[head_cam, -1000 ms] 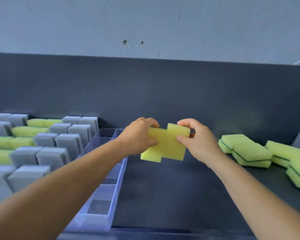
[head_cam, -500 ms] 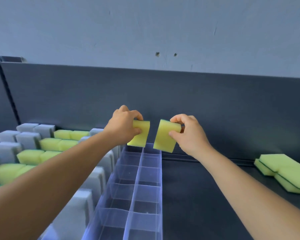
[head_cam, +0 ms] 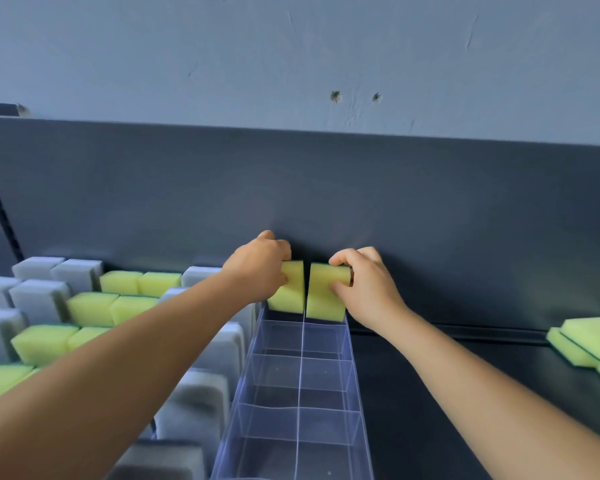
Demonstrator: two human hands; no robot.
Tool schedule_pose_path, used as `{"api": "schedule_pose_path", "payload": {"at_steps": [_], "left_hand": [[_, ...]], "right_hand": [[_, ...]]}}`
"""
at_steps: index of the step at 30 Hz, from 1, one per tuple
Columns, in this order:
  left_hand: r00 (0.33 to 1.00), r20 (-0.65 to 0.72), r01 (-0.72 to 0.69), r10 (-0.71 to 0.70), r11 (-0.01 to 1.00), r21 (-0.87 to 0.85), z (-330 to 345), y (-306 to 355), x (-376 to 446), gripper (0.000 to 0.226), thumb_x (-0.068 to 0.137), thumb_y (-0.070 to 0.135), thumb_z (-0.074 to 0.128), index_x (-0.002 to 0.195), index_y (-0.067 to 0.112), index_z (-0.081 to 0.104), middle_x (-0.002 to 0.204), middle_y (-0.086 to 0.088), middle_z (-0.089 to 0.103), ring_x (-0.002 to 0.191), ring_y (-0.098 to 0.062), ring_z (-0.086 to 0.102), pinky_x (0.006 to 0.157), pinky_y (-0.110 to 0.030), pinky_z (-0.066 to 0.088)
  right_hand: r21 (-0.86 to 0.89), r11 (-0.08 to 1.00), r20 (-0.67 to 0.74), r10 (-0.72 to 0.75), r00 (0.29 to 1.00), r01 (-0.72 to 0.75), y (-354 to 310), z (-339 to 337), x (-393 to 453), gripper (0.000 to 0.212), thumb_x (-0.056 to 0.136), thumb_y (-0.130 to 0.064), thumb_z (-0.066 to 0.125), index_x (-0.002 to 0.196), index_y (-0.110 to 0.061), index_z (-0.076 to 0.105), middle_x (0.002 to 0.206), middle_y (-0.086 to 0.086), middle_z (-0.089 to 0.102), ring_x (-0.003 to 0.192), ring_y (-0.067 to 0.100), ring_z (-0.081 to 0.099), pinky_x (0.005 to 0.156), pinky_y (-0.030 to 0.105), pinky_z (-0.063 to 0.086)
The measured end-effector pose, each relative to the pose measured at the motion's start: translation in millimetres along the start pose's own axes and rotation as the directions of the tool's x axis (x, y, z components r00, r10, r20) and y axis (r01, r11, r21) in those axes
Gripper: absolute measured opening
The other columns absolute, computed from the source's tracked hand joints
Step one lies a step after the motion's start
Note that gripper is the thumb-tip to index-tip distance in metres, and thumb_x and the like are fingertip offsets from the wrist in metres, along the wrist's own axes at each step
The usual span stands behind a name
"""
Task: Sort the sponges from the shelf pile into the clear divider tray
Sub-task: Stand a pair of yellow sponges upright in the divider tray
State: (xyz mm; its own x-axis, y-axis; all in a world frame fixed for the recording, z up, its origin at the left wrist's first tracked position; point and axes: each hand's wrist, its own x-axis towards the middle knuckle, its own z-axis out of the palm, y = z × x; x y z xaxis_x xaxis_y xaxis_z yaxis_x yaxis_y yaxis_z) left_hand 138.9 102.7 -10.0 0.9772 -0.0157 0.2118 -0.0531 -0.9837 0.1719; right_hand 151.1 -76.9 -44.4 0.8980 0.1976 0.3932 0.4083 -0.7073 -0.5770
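Both hands work at the far end of the clear divider tray [head_cam: 300,393], which runs from near to far down the middle of the dark shelf [head_cam: 465,393]. The left hand [head_cam: 258,268] pinches one yellow sponge [head_cam: 289,289] between thumb and fingers, holding it upright over the tray's far left compartment. The right hand [head_cam: 364,285] grips a second yellow sponge [head_cam: 324,294] the same way over the far right compartment. The two sponges stand side by side with a thin gap between them, their lower edges at the tray's rim; whether they reach the bottom cannot be told. The nearer compartments hold nothing. Left of the tray, rows of grey sponges [head_cam: 39,297] and yellow-green sponges [head_cam: 118,308] stand upright. The shelf pile [head_cam: 589,341] of yellow-green sponges lies at the far right, well apart from the tray.
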Motion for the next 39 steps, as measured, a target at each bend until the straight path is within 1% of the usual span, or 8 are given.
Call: {"api": "schedule_pose_path", "payload": {"at_steps": [5, 9, 12, 16, 22, 27, 31, 39], "left_hand": [[0.997, 0.051, -0.064, 0.057, 0.988, 0.142, -3.4, -2.7, 5.5, 0.009, 0.084, 0.012, 0.056, 0.087, 0.012, 0.048, 0.098, -0.003, 0.042, 0.078, -0.027, 0.048, 0.056, -0.029, 0.033], [0.991, 0.09, -0.112, 0.094, 0.968, 0.223, -6.4, -5.7, 10.0, 0.016, 0.082, 0.012, 0.058, 0.073, 0.013, 0.045, 0.089, -0.004, 0.047, 0.073, -0.025, 0.047, 0.049, -0.024, 0.029], [0.988, 0.106, -0.141, 0.116, 0.95, 0.279, -0.9, 0.4, 8.8, 0.008, 0.085, 0.018, 0.061, 0.09, 0.013, 0.058, 0.102, -0.006, 0.054, 0.086, -0.027, 0.054, 0.057, -0.028, 0.037], [0.986, 0.1, -0.166, 0.137, 0.905, 0.391, 15.6, 7.1, 6.6, 0.033, 0.088, 0.026, 0.065, 0.118, 0.014, 0.057, 0.122, -0.005, 0.049, 0.117, -0.024, 0.046, 0.071, -0.031, 0.038], [0.979, 0.117, -0.202, 0.168, 0.896, 0.396, 20.9, 7.2, 5.9, 0.028, 0.088, 0.006, 0.06, 0.114, 0.011, 0.052, 0.119, -0.006, 0.057, 0.11, -0.027, 0.055, 0.07, -0.032, 0.038], [0.97, 0.19, -0.219, 0.149, 0.874, 0.433, 16.7, 5.1, 1.9, 0.027, 0.086, -0.001, 0.054, 0.11, 0.01, 0.059, 0.116, -0.007, 0.059, 0.101, -0.028, 0.061, 0.067, -0.029, 0.039], [0.975, 0.169, -0.202, 0.147, 0.9, 0.385, 11.6, 12.0, -5.3, 0.019, 0.086, 0.004, 0.054, 0.104, 0.012, 0.057, 0.108, -0.005, 0.059, 0.083, -0.024, 0.054, 0.061, -0.029, 0.037], [0.954, 0.096, -0.297, 0.282, 0.926, 0.233, 12.4, 88.3, -21.8, 0.038, 0.092, 0.032, 0.051, 0.127, 0.017, 0.048, 0.127, -0.003, 0.053, 0.114, -0.025, 0.053, 0.074, -0.034, 0.042]], "right_hand": [[-0.115, 0.993, 0.034, -0.038, 0.999, 0.041, 3.4, 12.4, 0.1, 0.025, 0.088, -0.015, 0.057, 0.111, -0.023, 0.054, 0.115, -0.003, 0.041, 0.088, 0.02, 0.05, 0.076, 0.032, 0.047], [-0.171, 0.982, 0.035, -0.076, 0.996, 0.081, 5.1, 16.4, 0.1, 0.025, 0.089, -0.016, 0.057, 0.114, -0.021, 0.054, 0.115, -0.001, 0.043, 0.091, 0.021, 0.049, 0.074, 0.029, 0.042], [-0.197, 0.976, 0.022, -0.09, 0.996, 0.093, 5.2, 16.3, 0.6, 0.026, 0.089, -0.016, 0.057, 0.115, -0.019, 0.054, 0.116, 0.0, 0.043, 0.098, 0.024, 0.05, 0.076, 0.03, 0.043], [-0.277, 0.955, 0.05, -0.096, 0.994, 0.106, 4.7, 20.1, -1.2, 0.026, 0.09, -0.014, 0.055, 0.116, -0.017, 0.051, 0.118, 0.002, 0.042, 0.103, 0.026, 0.048, 0.079, 0.036, 0.047], [-0.423, 0.901, 0.094, -0.062, 0.994, 0.096, 8.8, 27.3, -5.8, 0.03, 0.087, -0.004, 0.05, 0.115, -0.014, 0.051, 0.12, 0.004, 0.043, 0.105, 0.029, 0.045, 0.077, 0.04, 0.049], [-0.464, 0.876, 0.175, -0.053, 0.983, 0.13, 3.8, 19.4, -9.5, 0.033, 0.092, -0.022, 0.05, 0.124, -0.015, 0.05, 0.127, 0.002, 0.043, 0.114, 0.026, 0.041, 0.084, 0.039, 0.048], [-0.421, 0.902, 0.16, -0.031, 0.987, 0.096, 0.2, 4.2, -18.4, 0.044, 0.093, -0.034, 0.05, 0.133, -0.016, 0.043, 0.138, -0.001, 0.042, 0.125, 0.023, 0.038, 0.094, 0.038, 0.044], [-0.459, 0.884, 0.154, -0.013, 0.988, 0.083, 34.3, -54.0, -50.6, 0.054, 0.092, -0.043, 0.05, 0.135, -0.011, 0.04, 0.145, 0.0, 0.037, 0.137, 0.021, 0.028, 0.111, 0.032, 0.028]]}}
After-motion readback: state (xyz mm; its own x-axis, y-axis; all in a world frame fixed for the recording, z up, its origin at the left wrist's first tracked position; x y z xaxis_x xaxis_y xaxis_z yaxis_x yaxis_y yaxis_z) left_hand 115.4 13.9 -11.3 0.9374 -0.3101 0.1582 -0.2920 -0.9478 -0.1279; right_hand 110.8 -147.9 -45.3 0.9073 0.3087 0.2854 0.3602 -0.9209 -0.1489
